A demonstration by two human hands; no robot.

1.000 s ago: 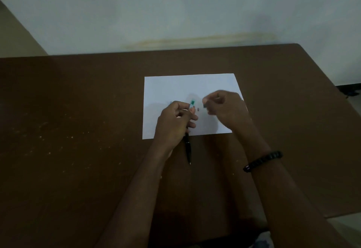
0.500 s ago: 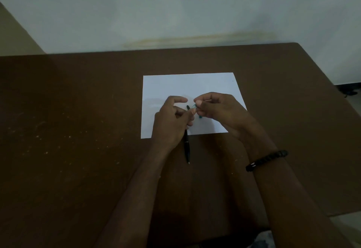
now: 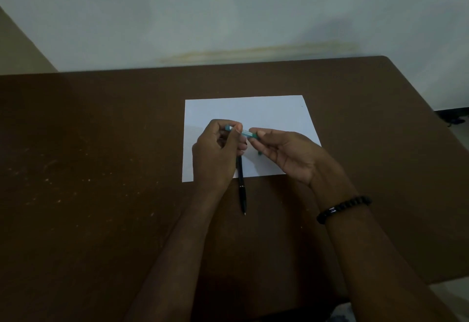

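One brown table fills the middle of the frame, with one white sheet at its centre. Two hands meet above the sheet. One black pen points down from beneath the left hand. One beaded bracelet circles the right wrist. Left hand and right hand each pinch an end of one small teal tube.
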